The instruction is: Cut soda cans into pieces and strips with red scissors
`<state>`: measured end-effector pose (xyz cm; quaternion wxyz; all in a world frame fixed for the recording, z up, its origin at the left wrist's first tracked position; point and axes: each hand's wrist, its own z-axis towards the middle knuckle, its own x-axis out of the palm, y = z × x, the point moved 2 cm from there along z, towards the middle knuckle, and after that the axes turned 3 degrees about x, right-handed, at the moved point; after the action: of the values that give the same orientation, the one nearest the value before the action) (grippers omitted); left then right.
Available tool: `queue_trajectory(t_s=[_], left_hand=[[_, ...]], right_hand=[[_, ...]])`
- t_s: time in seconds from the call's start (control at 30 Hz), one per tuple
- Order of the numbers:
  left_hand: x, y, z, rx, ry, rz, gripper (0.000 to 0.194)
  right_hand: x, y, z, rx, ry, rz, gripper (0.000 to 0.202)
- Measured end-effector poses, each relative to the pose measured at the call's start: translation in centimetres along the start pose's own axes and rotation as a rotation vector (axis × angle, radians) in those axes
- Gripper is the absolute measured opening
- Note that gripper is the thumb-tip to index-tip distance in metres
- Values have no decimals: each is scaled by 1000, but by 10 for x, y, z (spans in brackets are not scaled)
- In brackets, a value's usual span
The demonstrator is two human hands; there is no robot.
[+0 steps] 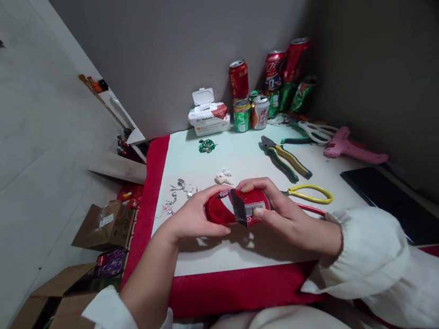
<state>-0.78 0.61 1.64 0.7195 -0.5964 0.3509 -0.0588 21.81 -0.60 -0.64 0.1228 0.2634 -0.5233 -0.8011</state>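
A red drink can [221, 211] lies on its side, held above the white tabletop between both my hands. A dark strip [239, 208] runs across the can's middle, and a barcode shows to its right. My left hand [196, 214] wraps the left end of the can, thumb along the near side. My right hand [279, 208] grips the other end, with its thumb pressed near the barcode. Just behind the can is a crumpled white tissue [223, 177]. A tool with yellow and red handles [310, 194] lies partly hidden by my right hand.
Green-and-yellow pliers [286, 160], white-handled scissors [318, 132] and a pink glue gun [353, 148] lie to the right, near a black tablet [396, 204]. Several cans [243, 116] and a wipes pack [209, 118] stand behind. Metal scraps [175, 194] and a green foil piece [206, 146] lie left.
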Motion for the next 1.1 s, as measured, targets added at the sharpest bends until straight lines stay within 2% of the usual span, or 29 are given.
queue_trajectory(t_s=[0.2,0.47,0.73,1.1], left_hand=[[2,1,0,-21,5,-31,78],[3,1,-1,-35,-4,-47,80],[3,0,-1,-30,2,-30,75],[3,4,-1,-45,-21,-17,78]], right_hand=[[1,-2,1,39,10,33,29],[1,-2,1,18,-7,2,28],[-1,-2,2,89,-1,120,30],[-2,2,3,128,11,78,37]])
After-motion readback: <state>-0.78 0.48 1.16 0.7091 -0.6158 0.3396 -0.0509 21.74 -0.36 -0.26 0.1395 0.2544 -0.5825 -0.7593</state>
